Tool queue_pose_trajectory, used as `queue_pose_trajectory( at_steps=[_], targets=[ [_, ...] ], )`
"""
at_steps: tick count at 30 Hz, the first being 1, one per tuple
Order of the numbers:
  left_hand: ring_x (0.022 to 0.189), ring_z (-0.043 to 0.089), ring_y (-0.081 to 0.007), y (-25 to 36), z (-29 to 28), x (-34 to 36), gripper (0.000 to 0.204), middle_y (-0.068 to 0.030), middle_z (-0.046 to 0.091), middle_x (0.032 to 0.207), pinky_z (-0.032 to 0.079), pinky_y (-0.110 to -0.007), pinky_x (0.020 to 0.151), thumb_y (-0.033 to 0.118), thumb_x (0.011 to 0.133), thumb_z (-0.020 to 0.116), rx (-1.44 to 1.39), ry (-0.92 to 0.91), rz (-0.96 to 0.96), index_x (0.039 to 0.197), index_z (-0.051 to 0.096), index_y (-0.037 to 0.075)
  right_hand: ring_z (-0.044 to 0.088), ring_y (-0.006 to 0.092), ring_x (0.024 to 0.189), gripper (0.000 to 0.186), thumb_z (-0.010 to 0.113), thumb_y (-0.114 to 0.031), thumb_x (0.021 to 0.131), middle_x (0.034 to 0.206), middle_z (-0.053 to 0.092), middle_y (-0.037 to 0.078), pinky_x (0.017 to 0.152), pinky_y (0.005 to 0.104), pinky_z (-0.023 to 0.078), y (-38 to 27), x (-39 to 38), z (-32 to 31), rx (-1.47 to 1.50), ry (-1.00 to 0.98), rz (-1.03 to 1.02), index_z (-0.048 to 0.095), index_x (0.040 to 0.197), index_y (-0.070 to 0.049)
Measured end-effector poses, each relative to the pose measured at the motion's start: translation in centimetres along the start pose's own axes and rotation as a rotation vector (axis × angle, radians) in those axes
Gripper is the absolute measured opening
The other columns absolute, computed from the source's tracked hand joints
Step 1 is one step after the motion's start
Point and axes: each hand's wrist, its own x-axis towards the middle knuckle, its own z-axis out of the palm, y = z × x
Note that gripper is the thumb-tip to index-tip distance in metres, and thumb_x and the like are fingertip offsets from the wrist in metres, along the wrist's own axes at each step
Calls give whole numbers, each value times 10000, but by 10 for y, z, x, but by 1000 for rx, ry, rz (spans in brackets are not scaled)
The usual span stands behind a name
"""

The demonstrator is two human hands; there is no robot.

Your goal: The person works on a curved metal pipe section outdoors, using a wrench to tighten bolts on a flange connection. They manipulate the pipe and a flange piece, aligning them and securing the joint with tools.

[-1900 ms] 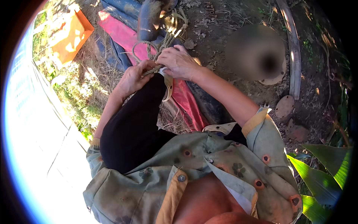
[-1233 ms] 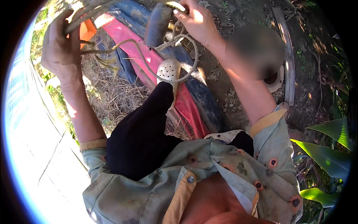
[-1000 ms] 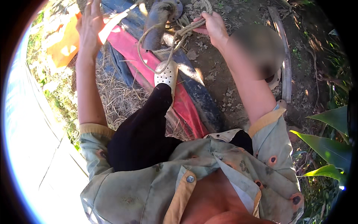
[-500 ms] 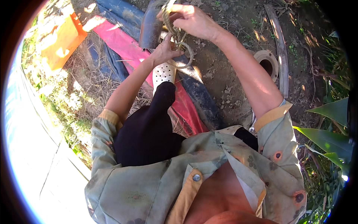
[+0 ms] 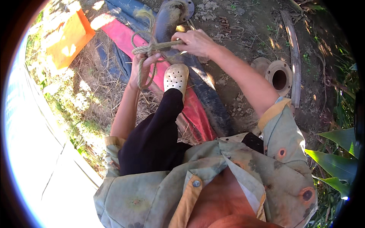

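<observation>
A tan rope point(image 5: 167, 44) with a loose knot and hanging loops stretches between my hands, its frayed end sticking up. My left hand point(image 5: 141, 68) closes round the rope just below the knot, with a loop hanging by the wrist. My right hand point(image 5: 195, 43) pinches the strand running right from the knot. Beyond the rope is a rusty metal pipe point(image 5: 166, 24) with a flange point(image 5: 186, 9) at its far end. Part of the pipe is hidden behind the rope.
My foot in a white clog point(image 5: 176, 78) is beside a flat red hose point(image 5: 195, 114) and a dark blue one point(image 5: 213, 102). Flanged pipe ends point(image 5: 288, 81) and a wooden pole point(image 5: 292, 57) lie right. An orange sheet-like object point(image 5: 74, 41) is left; leafy plants point(image 5: 334, 163) edge the right.
The rope has come nearer and left, away from the pipe, and its knot now shows. My left hand moved left; my right hand lowered and draws a strand out sideways.
</observation>
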Motion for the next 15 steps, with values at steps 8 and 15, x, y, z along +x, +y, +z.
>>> queue_pose_trajectory(
  at_steps=[8, 15],
  targets=[
    [835, 578, -176, -22, -77, -17, 191, -61, 584, 806, 455, -372, 839, 210, 945, 468, -481, 204, 160, 920, 548, 38, 594, 172, 909, 263, 501, -192, 895, 943, 655, 60, 834, 348, 441, 123, 3, -62, 414, 429, 581, 547, 1128, -79],
    [924, 585, -187, 14, -19, -20, 491, -61, 611, 828, 434, -348, 873, 357, 990, 328, 196, 214, 43, 1130, 532, -67, 430, 196, 1223, 538, 621, -274, 784, 1340, 442, 41, 1017, 465, 291, -58, 31, -20, -385, 493, -352, 450, 1289, -202]
  ],
)
